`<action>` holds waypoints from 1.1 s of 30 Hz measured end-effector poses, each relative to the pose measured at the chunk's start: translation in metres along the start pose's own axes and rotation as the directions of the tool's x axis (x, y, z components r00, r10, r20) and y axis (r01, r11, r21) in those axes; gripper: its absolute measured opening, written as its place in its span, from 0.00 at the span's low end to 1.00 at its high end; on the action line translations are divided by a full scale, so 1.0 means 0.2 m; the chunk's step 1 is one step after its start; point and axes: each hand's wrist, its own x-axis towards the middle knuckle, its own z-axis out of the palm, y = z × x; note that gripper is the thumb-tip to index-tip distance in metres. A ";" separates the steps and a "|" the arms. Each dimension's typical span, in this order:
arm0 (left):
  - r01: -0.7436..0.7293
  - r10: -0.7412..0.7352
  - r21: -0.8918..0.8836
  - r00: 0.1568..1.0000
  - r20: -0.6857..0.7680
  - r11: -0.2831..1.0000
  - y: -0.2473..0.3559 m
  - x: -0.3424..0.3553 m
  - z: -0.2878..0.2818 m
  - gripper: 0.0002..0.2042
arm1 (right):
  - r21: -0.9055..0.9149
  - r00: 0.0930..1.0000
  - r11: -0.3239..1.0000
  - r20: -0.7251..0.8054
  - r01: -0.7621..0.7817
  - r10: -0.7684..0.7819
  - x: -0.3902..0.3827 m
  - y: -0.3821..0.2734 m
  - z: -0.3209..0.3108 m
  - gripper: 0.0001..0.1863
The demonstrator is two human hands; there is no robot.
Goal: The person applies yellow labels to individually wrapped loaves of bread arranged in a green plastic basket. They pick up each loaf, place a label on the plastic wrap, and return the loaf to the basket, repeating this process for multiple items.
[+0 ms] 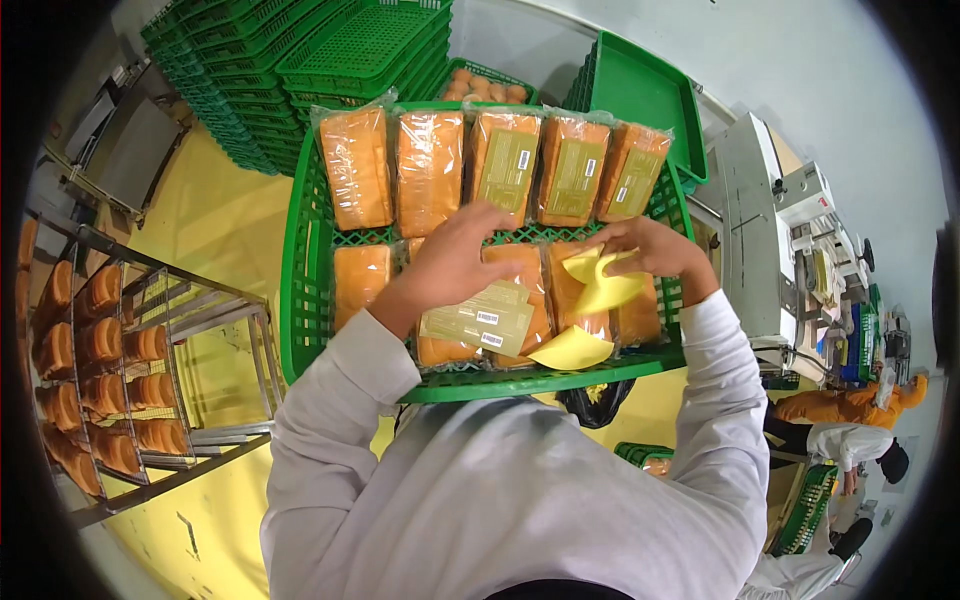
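Note:
In front of me a green plastic crate holds two rows of bread loaves in clear wrap. Three far-row loaves carry olive-green labels with barcodes, such as this wrapped loaf; the two at the left show none. My left hand hovers over the middle of the crate, thumb and fingers apart, fingertips at the lower end of that loaf. Several loose olive labels lie on the near-row loaves below it. My right hand pinches crumpled yellow paper. Another yellow piece lies at the crate's near edge.
Stacked green crates stand beyond, beside a crate of round buns and green trays. At left is a metal rack of unwrapped loaves. White equipment lines the right; co-workers are at far right.

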 end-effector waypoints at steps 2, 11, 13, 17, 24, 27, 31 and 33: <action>-0.035 -0.042 0.271 0.961 0.272 0.962 -0.11 -0.03 0.01 0.25 | 0.026 0.994 0.997 -0.070 -0.077 0.079 -0.03 0.01 -0.01 0.19; -0.083 -0.052 0.385 0.943 0.328 0.919 -0.15 -0.03 0.08 0.25 | 0.241 0.936 0.931 -0.287 0.275 -0.203 0.24 -0.19 0.13 0.16; -0.117 0.017 0.363 0.963 0.267 0.924 -0.18 -0.04 0.10 0.24 | 0.302 0.926 0.906 -0.321 0.297 -0.197 0.31 -0.20 0.19 0.15; -0.148 0.084 0.308 0.974 0.211 0.940 -0.17 -0.03 0.09 0.17 | 0.401 0.927 0.881 -0.362 0.252 -0.100 0.35 -0.10 0.30 0.14; -0.030 -0.298 -0.607 0.852 -0.432 0.794 -0.09 0.08 0.05 0.11 | 0.694 0.934 0.688 -0.352 0.212 0.067 0.38 -0.09 0.36 0.12; -0.142 -0.338 -0.659 0.768 -0.544 0.738 -0.14 0.07 0.07 0.13 | 0.640 0.959 0.754 -0.280 0.148 0.049 0.38 -0.24 0.46 0.10; -0.133 -0.371 -0.696 0.767 -0.523 0.706 -0.11 0.07 0.11 0.16 | 0.658 0.936 0.732 -0.343 0.178 0.080 0.38 -0.27 0.49 0.06; -0.103 -0.362 -0.737 0.821 -0.442 0.668 -0.06 0.07 0.13 0.16 | 0.634 0.912 0.748 -0.398 0.194 0.101 0.38 -0.25 0.49 0.07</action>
